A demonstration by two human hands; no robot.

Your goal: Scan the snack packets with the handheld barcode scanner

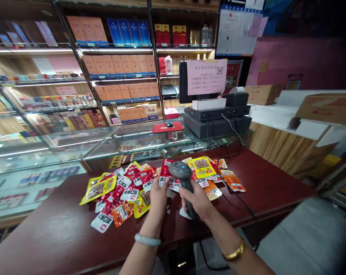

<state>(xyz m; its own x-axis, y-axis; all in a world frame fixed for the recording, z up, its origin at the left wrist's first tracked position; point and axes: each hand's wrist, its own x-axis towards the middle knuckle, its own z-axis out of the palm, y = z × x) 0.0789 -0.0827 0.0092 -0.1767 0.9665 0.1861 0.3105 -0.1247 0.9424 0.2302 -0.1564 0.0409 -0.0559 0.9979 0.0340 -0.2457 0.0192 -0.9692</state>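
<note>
Nearest the camera, two forearms reach out over a dark red surface (261, 183); the left wrist carries a pale bangle (147, 240) and the right a gold one (234, 253). The right hand (198, 201) is clamped around the grip of a dark barcode scanner (182, 176), whose rounded head tilts up and away, a small blue light showing on top. Its cable (241, 202) trails off to the right across the wood. The left hand (159, 195) sits just beside the scanner, fingers closed on the near edge of a red and white snack packet (166, 177) (how firmly it grips I cannot tell).

Beyond and around both hands lies a loose scatter of small snack packets: a yellow one (98, 188) at the left end, red and white ones (133, 179) in the middle, another yellow packet (202, 166) just behind the scanner head, and an orange one (232, 180) at the right end.

Farther back stands a glass display case (75, 149), with a black register unit (217, 118) on its right part and a pink paper notice (206, 76) above that. Shelves of boxed goods (118, 65) fill the back wall.
</note>
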